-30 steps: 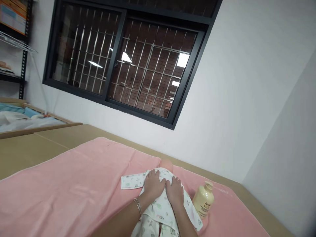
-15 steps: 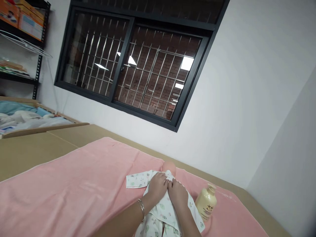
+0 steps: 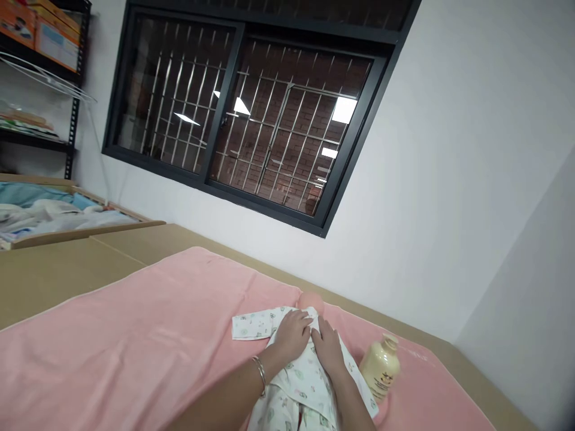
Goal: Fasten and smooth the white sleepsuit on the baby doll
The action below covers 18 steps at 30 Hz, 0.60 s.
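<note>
A baby doll (image 3: 309, 300) lies on a pink towel (image 3: 148, 335), dressed in a white printed garment (image 3: 291, 389); one sleeve (image 3: 251, 325) sticks out to the left. My left hand (image 3: 293, 335), with a bangle on its wrist, lies flat on the doll's chest, fingers stretched out. My right hand (image 3: 329, 351) rests beside it on the same garment, fingers also flat. Only the top of the doll's head shows beyond my fingers.
A cream pump bottle (image 3: 381, 368) stands on the towel right of the doll. The towel covers a tan table (image 3: 54, 275) against a white wall with a barred window. A wooden crib with bedding (image 3: 49, 212) and a black shelf (image 3: 40, 72) are at the left.
Both hands slid a little toward the doll's neck and back, staying flat on the garment. The camera shifted slightly right and up.
</note>
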Motion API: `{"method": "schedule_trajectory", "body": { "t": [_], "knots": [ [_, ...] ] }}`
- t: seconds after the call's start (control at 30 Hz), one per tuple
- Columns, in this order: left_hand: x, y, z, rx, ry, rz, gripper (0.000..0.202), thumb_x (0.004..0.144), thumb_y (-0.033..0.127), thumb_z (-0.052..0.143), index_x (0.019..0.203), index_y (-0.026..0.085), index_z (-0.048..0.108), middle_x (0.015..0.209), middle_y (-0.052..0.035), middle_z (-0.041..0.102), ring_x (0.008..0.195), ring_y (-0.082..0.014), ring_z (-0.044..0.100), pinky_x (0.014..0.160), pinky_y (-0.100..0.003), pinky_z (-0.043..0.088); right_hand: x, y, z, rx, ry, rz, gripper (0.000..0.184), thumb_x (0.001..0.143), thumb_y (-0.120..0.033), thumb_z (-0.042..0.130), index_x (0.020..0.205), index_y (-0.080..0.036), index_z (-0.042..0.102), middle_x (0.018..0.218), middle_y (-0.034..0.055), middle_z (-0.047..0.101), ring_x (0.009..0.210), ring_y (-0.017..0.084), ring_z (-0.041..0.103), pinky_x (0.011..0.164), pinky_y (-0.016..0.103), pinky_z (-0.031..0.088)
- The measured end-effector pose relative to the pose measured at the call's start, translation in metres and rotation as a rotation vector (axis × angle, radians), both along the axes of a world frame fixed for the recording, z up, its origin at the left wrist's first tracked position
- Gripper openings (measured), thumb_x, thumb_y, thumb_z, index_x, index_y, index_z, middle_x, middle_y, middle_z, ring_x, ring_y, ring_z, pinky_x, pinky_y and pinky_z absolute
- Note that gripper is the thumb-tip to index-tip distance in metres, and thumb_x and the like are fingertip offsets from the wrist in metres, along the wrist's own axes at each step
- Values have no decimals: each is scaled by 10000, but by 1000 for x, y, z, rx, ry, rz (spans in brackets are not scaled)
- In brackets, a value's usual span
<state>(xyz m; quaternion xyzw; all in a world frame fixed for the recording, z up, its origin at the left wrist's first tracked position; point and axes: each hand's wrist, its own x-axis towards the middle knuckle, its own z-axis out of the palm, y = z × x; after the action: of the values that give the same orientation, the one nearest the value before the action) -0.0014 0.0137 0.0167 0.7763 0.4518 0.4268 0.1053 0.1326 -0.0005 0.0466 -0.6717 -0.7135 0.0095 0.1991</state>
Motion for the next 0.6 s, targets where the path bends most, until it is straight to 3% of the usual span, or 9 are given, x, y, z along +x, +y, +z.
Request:
{"method": "schedule_trajectory", "body": {
  "t": [0.1,0.23,0.33,0.43,0.53,0.6],
  "knots": [
    [1,-5,-1,34,-50,51,317,883,219,431,1043,241,704,1127,-32,690,1106,-195,566,1039,-357,390,-6,-8,3,9,-63,3,389,945,-286,348,1233,-198,593,1177,97,641,1119,244,572,934,337,395],
    [1,-10,0,-18,-44,185,334,885,249,418,1061,216,699,1160,-62,676,1126,-226,560,1044,-376,385,-20,-21,5,42,-227,-201,381,966,-309,331,1034,-143,667,984,161,679,974,281,630,894,375,407],
    [1,-6,1,-97,1,209,392,880,292,422,1194,206,641,1284,-68,613,1231,-239,495,1096,-380,327,-19,-17,2,40,-267,-168,383,959,-284,332,1069,-118,660,1100,191,645,1058,295,598,967,414,368],
    [1,0,1,-175,56,189,474,874,351,437,1316,222,549,1400,-54,521,1327,-252,397,1142,-403,252,-5,-4,-5,12,-198,-97,420,956,-290,329,1221,-103,596,1277,184,565,1201,296,509,1028,412,326],
    [1,4,0,-181,86,146,473,882,330,421,1335,242,523,1439,-37,480,1365,-247,343,1162,-432,195,6,7,-12,2,-159,0,488,952,-257,304,1386,-98,462,1414,139,460,1302,283,410,1083,398,266],
    [1,4,0,-133,83,91,429,890,274,405,1292,250,555,1403,-29,518,1335,-226,382,1160,-428,195,6,7,-12,16,-163,50,503,946,-225,294,1423,-128,422,1455,107,419,1333,275,373,1096,400,247]
  ]
}}
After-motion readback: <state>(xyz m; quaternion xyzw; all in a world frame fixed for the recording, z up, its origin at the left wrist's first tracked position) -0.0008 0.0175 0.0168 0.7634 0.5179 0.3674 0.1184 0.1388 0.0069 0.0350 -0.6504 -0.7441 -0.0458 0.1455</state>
